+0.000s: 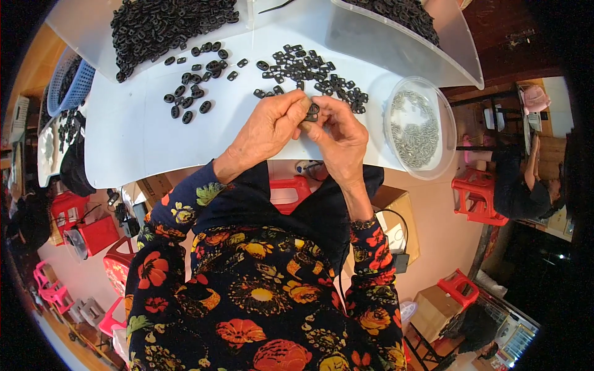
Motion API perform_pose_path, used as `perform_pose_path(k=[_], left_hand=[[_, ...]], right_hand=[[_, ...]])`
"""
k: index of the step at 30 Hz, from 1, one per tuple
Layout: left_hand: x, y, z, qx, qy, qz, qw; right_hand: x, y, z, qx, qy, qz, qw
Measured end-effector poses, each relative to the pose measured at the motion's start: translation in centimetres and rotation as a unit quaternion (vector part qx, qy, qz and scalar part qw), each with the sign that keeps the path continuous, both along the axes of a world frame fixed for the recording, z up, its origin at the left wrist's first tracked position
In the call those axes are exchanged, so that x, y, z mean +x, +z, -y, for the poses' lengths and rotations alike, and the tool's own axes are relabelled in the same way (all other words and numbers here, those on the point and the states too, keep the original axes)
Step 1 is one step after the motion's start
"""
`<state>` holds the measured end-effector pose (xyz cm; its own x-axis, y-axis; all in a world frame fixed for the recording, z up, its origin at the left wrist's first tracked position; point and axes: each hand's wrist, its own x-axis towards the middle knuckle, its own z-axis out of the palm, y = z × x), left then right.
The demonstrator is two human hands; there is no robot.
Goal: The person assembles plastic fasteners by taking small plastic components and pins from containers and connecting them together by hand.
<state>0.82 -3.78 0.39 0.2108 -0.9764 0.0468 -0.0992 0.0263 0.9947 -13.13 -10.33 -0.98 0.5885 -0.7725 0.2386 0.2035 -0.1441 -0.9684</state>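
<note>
My left hand (pixel 271 123) and my right hand (pixel 340 137) meet over the front of the white table (pixel 148 145). Between their fingertips is a small black plastic cord-lock piece (pixel 314 112) with holes in it. The fingers of both hands are closed around it, and the left fingertips cover part of it. Just beyond my hands lies a loose spread of small black pieces (pixel 302 65). Further left are several rounded oval black pieces with two holes (pixel 197 91). Right of my right hand stands a round clear tub (pixel 450 127) holding small silvery metal springs (pixel 416 139).
At the back left, a clear bin (pixel 80 31) holds a heap of black pieces (pixel 161 31). Another clear bin (pixel 396 59) leans at the back right. A blue basket (pixel 77 83) is at the far left. Red stools (pixel 476 191) and another person (pixel 526 191) are to the right.
</note>
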Motion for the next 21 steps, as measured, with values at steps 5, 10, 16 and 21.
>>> perform_pose_path(k=[5,10,16,21], left_hand=[[0.5,0.4,-0.3,0.019,-0.026,0.052,0.998],[0.9,-0.2,-0.8,0.013,-0.046,0.106,0.993],[1.0,-0.8,-0.9,-0.044,-0.051,0.105,0.992],[0.8,-0.9,-1.0,-0.072,-0.042,0.125,0.989]], right_hand=[[-0.1,-0.6,0.1,-0.041,0.005,-0.008,0.999],[-0.2,-0.7,0.2,-0.060,0.016,-0.062,0.996],[0.0,-0.6,0.2,-0.119,0.022,-0.079,0.989],[0.1,-0.2,-0.2,-0.174,-0.003,-0.093,0.980]])
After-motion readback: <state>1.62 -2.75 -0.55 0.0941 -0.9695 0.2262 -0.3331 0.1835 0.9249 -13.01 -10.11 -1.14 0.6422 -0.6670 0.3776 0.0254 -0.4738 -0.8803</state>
